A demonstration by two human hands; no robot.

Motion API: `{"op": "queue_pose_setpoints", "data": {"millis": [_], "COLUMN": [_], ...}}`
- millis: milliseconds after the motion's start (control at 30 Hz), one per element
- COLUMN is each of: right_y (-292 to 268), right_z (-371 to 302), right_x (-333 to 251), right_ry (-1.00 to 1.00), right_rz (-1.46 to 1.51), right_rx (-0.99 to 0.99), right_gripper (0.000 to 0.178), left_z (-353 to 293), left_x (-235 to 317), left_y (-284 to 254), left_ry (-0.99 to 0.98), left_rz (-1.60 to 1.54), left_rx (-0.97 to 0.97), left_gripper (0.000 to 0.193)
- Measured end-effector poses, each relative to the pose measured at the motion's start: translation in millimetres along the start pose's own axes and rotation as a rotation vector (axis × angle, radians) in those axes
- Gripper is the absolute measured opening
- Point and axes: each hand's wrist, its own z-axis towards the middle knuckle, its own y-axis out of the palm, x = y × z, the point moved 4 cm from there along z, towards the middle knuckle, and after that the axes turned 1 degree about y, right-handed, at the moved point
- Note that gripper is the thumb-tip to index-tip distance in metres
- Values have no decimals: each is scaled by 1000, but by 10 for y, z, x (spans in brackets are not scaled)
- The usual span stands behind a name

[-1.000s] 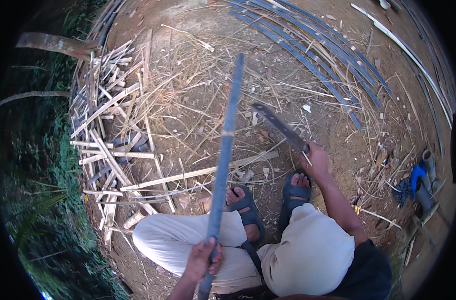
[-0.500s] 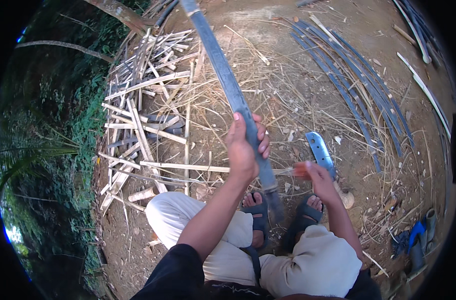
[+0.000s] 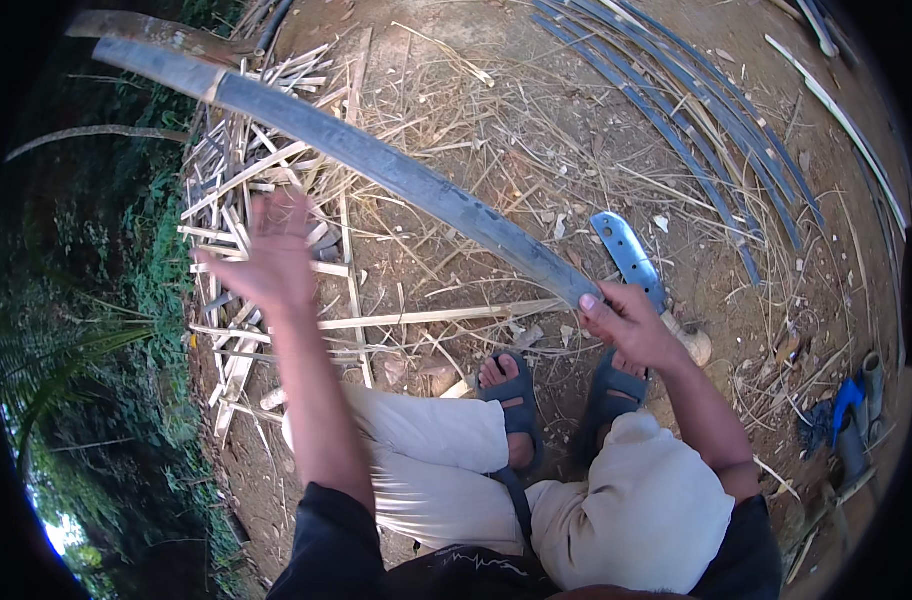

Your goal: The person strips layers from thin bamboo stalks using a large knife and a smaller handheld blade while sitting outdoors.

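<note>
The right hand [image 3: 626, 322] is closed around the near end of a long, blue-grey bamboo length [image 3: 396, 170] with a pale ring near its far end. The bamboo slants up and leftward above the brown earth ground [image 3: 426, 30], its far end passing over the ground's left edge. The left hand [image 3: 274, 245], blurred, is spread wide, apart from the bamboo and in front of a heap of pale split sticks [image 3: 246, 180] along that left edge. A broad, silvery metal blade with round holes [image 3: 628, 258] lies just beyond the right hand, its pale wooden handle [image 3: 691, 343] toward the person. Long, dark blue-grey strips [image 3: 691, 105] curve across the ground's far right part.
</note>
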Motion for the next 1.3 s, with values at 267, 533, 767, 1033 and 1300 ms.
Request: {"op": "queue_pose_setpoints", "data": {"millis": [267, 533, 767, 1033, 1300], "right_y": [-385, -979, -1054, -920, -1000], "right_z": [185, 253, -555, -823, -833], "right_x": [-51, 351, 1506, 2010, 1579], "right_ry": [-173, -276, 388, 317, 353], "right_rz": [-422, -530, -945, -1157, -459], "right_rx": [-168, 526, 548, 578, 787], "right_gripper": [39, 39, 55, 61, 42], "left_z": [468, 153, -184, -232, -545], "left_x": [1146, 1061, 421, 601, 640], "left_y": [213, -526, -158, -544, -298], "left_ry": [191, 199, 403, 186, 306], "left_rz": [56, -87, 136, 153, 125], "left_rx": [-153, 36, 214, -153, 240], "left_gripper": [120, 47, 48, 40, 111]}}
